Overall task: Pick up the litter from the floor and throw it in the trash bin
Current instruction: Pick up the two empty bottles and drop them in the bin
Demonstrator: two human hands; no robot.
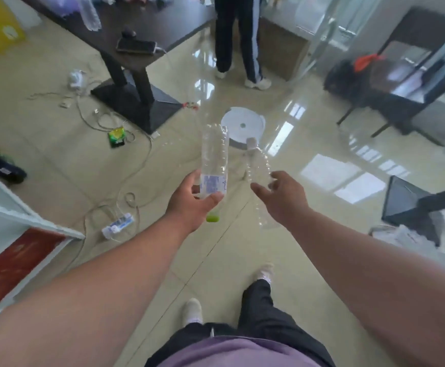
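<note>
left hand (192,200) gripping bottle (214,160) (green-capped)

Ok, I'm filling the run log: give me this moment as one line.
left hand: grips labelled bottle, green cap down | right hand: holds clear bottle | white-lidded bin ahead

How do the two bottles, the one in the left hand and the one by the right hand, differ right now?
The left bottle has a blue-printed label and a green cap pointing down; the right bottle shows no label, and its pale cap points up. The left hand grips the left bottle firmly, while the right hand has spread fingers, its hold on the right bottle unclear. Both are clear, empty-looking plastic.
</note>
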